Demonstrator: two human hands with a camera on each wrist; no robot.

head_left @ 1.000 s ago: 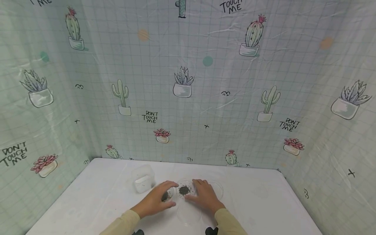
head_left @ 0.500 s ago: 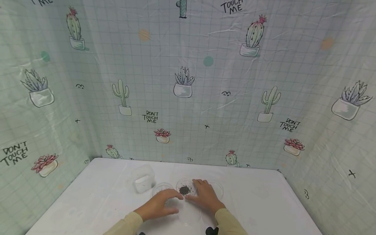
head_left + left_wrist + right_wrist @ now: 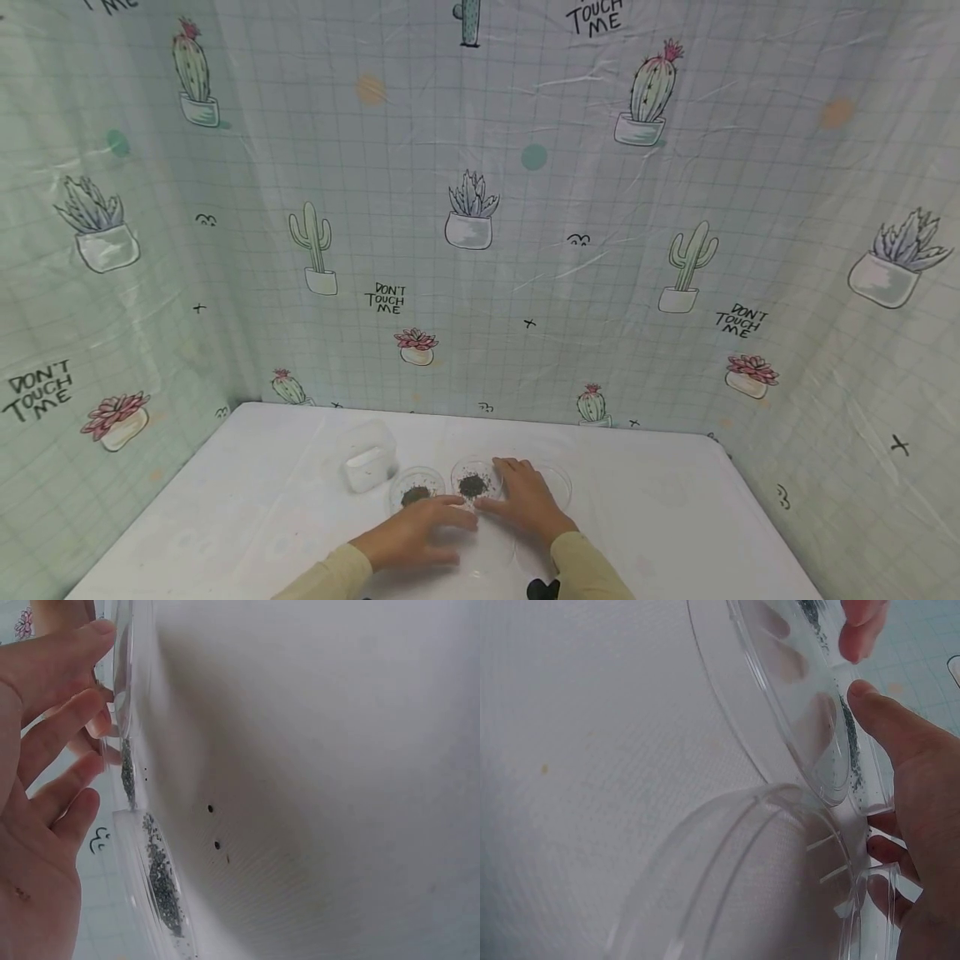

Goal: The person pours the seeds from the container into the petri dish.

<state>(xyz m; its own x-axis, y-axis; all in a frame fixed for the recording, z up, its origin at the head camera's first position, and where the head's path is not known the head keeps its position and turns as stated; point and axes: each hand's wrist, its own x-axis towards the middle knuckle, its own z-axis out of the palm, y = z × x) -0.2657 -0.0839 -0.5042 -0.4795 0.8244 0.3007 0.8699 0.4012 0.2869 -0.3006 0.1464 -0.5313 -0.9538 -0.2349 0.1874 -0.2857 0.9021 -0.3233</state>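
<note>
Head view: dark grains [image 3: 473, 486] lie heaped in the left dish [image 3: 397, 488] and the middle dish [image 3: 457, 473] on our white worktop [image 3: 675, 517]. We judge the work part done: those two loaded, the front dish [image 3: 487, 552] and right-hand dish [image 3: 562, 483] showing no grains. The left hand [image 3: 411, 533] is loosely spread, holding nothing.

Left wrist view: we see two stray specks [image 3: 214, 826] on the worktop, perhaps left to tidy.

Right wrist view: the right hand [image 3: 930, 787] curls thumb and fingers about the middle dish, though clear plastic blurs our reading of contact.
</note>
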